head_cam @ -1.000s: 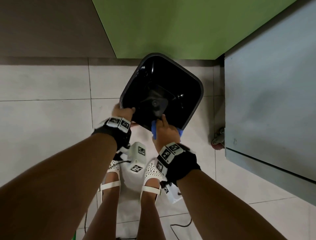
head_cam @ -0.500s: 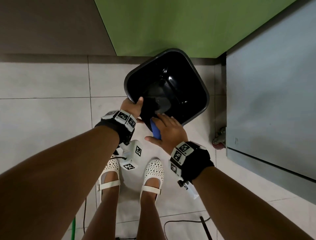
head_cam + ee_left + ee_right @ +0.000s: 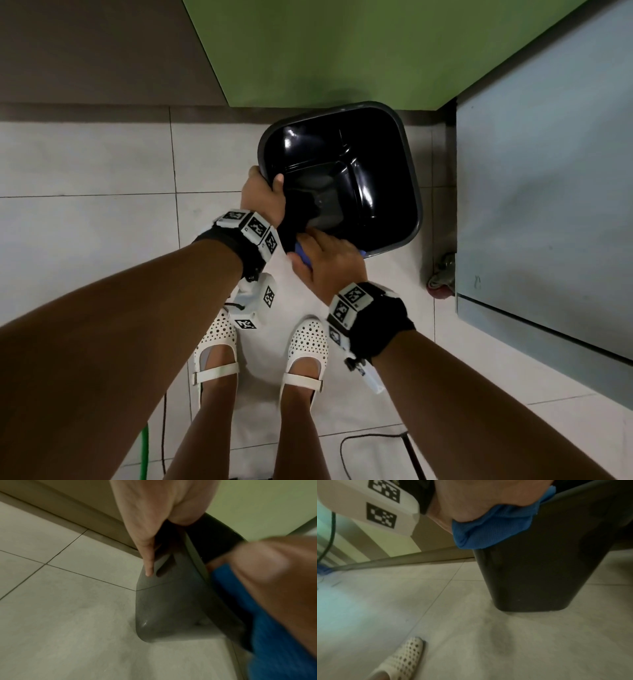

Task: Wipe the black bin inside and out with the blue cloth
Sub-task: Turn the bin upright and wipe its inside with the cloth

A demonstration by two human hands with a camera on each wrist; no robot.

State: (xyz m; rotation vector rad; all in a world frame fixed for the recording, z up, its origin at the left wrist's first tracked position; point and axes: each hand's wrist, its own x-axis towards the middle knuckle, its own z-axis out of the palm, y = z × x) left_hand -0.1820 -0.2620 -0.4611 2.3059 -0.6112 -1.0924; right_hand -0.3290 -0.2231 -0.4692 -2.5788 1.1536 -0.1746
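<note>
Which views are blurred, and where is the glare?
Head view: sharp, with white glare spots on the bin's glossy inside. Left wrist view: the right hand and the cloth smear close to the lens. Right wrist view: soft throughout, pale wash at the left edge.

The head picture is bright and sharp, with small white shiny spots inside the black bin (image 3: 342,178) and lines that bend near the edges. The left wrist picture is dimmer, and the right hand (image 3: 267,574) close to the camera is a big blur. The right wrist picture is soft and a bit grainy, with pale bluish light washing over the floor (image 3: 337,601) on the left.
</note>
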